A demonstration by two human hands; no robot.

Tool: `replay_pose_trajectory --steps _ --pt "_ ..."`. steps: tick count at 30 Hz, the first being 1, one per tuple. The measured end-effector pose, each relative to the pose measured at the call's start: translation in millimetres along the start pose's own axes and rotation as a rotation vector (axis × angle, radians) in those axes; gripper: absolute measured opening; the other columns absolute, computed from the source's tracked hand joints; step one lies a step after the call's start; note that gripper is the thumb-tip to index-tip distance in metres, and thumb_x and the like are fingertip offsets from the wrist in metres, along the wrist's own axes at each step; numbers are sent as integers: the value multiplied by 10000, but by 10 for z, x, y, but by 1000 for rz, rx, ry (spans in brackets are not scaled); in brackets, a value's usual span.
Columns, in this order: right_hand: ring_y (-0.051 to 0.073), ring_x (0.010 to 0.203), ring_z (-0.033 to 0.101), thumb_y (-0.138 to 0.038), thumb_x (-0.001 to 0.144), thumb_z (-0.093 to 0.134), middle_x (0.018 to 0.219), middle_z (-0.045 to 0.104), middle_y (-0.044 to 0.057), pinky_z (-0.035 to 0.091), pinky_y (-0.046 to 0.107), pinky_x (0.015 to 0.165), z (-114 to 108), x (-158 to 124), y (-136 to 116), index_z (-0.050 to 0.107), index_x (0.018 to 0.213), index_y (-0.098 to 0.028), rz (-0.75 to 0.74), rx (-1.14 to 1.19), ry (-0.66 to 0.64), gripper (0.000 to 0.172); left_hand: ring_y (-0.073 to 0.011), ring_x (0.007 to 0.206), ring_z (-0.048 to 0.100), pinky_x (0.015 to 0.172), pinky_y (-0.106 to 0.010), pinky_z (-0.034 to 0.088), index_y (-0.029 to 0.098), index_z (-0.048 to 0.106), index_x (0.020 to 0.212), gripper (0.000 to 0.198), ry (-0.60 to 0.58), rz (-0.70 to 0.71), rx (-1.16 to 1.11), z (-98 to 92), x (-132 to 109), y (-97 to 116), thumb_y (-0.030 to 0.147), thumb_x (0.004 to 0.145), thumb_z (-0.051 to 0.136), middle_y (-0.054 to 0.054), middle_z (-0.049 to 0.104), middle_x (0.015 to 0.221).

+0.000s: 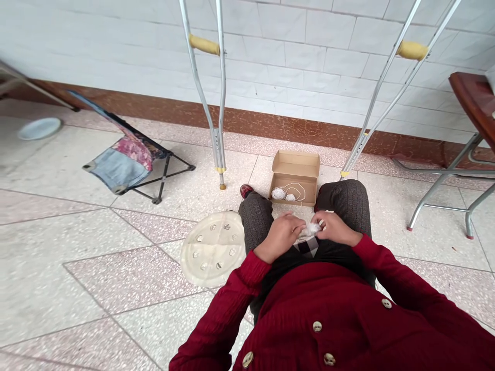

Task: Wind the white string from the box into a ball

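Over my lap, my left hand (280,236) and my right hand (336,228) pinch a white fluffy tuft (311,229) between them, probably cotton or fibre. Its exact shape is partly hidden by my fingers. Just past my knees stands an open cardboard box (294,178) holding white coils of thin cord (288,193). A round cream plastic disc (212,249), set with several small metal-rimmed holes, lies on the floor left of my left knee.
A pair of aluminium crutches (203,77) stands upright ahead, one on each side of the box. A low folding stool (127,159) sits to the left, a white dish (39,129) lies farther left, and a folding table with a red-brown top (474,98) stands right.
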State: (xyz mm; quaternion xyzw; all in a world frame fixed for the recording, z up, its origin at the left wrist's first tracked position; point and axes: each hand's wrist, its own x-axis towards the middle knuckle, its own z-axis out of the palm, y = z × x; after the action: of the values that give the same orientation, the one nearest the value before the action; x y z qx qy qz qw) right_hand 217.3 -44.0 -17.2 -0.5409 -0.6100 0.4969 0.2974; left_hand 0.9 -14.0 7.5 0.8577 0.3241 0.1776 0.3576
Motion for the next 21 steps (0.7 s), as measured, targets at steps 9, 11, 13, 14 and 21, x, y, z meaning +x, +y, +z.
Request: replay_pose_trajectory --steps 9,11,13,14,21 --pt "148 740 617 -201 614 797 823 681 10 493 283 720 -181 -20 -476 650 835 -186 1 573 226 266 -133 712 572 729 -228 416 154 625 669 385 -53 -115 -316 183 56 60 307 967 435 -6 640 705" --pt "151 704 609 -194 596 786 781 674 5 497 284 681 -205 113 -399 631 794 -188 9 538 364 251 -126 688 563 713 -223 404 156 599 633 399 -86 -131 -276 211 28 91 305 965 437 2 624 672" --pt "155 682 604 -207 608 757 777 671 10 497 283 642 -195 227 -263 616 798 -190 30 475 474 237 -124 656 552 685 -222 395 160 586 611 402 -122 -136 -209 200 -13 108 301 961 446 7 608 636" --pt "157 682 603 -214 617 741 789 672 16 497 281 629 -183 268 -186 612 809 -190 34 418 515 233 -125 651 551 678 -223 395 163 588 613 399 -142 -129 -179 183 -34 113 299 961 447 6 606 630" --pt "138 682 576 -140 590 690 772 634 -13 459 244 612 6 44 33 632 818 -186 42 23 65 239 -147 696 568 1025 -351 355 182 630 718 311 -43 8 64 -81 -18 84 245 962 447 -15 667 710"
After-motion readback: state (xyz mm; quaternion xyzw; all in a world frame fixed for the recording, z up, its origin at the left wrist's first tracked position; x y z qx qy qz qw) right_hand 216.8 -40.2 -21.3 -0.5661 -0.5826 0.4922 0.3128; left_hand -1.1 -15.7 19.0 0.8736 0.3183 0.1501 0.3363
